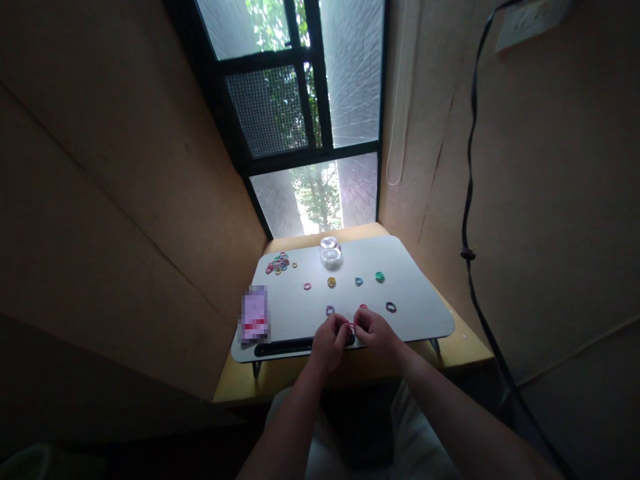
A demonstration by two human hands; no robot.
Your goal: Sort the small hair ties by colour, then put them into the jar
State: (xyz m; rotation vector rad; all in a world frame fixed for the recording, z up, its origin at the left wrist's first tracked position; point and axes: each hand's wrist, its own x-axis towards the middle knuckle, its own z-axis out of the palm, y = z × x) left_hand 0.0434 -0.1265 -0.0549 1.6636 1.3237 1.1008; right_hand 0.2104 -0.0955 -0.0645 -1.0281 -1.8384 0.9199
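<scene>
Red band, pinched by left hand and right hand, tabletop's near edge; colour groups separated, far-left corner's mixed pile apparently not.

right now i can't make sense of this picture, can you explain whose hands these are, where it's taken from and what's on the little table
There's no machine here: these are a person's own bare left hand and right hand. The single picture comes from a camera worn on that person's head, looking forward and down. Both hands hold a thin reddish band above the near edge of the white table.

On the table are a multicoloured pile of rings at far left, a clear round container at the back, and small separate groups, including yellow rings, blue rings and green rings. The purple item at left is blurred out, so I can't say what it is. Behind everything is a window.
</scene>
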